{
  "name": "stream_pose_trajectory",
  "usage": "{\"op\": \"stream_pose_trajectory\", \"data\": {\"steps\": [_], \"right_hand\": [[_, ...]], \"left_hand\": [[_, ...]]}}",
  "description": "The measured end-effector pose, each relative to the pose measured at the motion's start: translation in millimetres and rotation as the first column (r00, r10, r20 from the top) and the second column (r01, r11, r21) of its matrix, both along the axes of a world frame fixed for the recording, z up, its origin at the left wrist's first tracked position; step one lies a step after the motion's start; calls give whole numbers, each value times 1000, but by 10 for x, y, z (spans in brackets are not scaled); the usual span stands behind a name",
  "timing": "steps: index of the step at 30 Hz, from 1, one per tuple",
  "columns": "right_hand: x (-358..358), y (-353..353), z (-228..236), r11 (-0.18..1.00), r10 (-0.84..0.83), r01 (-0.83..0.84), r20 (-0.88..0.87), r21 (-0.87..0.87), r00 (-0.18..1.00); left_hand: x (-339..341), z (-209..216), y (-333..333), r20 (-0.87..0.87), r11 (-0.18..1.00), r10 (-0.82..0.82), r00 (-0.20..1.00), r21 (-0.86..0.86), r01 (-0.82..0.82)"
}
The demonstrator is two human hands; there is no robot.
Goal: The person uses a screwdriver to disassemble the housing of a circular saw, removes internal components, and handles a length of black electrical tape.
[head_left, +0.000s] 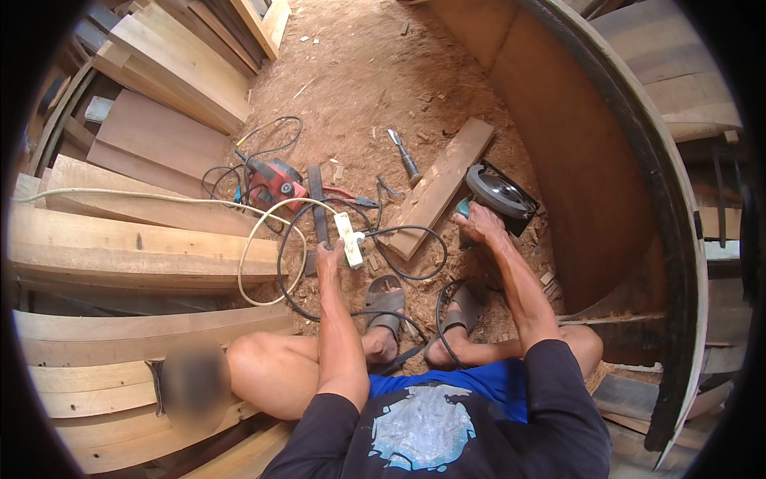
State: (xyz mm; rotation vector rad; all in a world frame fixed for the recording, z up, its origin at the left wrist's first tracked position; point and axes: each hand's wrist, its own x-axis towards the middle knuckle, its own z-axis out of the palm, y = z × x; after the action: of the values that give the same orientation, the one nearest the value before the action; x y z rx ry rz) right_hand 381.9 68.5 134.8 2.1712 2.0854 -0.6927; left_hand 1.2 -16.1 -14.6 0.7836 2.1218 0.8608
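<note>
Nearest, the person's knees and two sandalled feet (pixel 419 307) rest on the sawdust floor (pixel 359 72), black cables looping around them. Just beyond, the left hand (pixel 328 259) reaches to a white power strip (pixel 349 238), fingers touching its near end; whether it grips it, I cannot tell. A cream cord (pixel 259 239) curls from the strip past stacked planks (pixel 120 239). To the right, the right hand (pixel 481 223) is clenched on the handle of a circular saw (pixel 501 195) lying beside a short board (pixel 439 188). Farther off lie a red power tool (pixel 275 182) and a chisel (pixel 405 158).
</note>
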Motion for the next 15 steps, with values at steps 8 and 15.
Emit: {"op": "stream_pose_trajectory", "data": {"steps": [8,15], "right_hand": [[-58,-127,123,999,-26,26,4,28,1000],[24,-99,76,997,-5,2,35,77,999]], "left_hand": [[25,142,-27,24,1000,-3,1000,7,2],[5,137,-10,25,999,-5,1000,43,4]]}}
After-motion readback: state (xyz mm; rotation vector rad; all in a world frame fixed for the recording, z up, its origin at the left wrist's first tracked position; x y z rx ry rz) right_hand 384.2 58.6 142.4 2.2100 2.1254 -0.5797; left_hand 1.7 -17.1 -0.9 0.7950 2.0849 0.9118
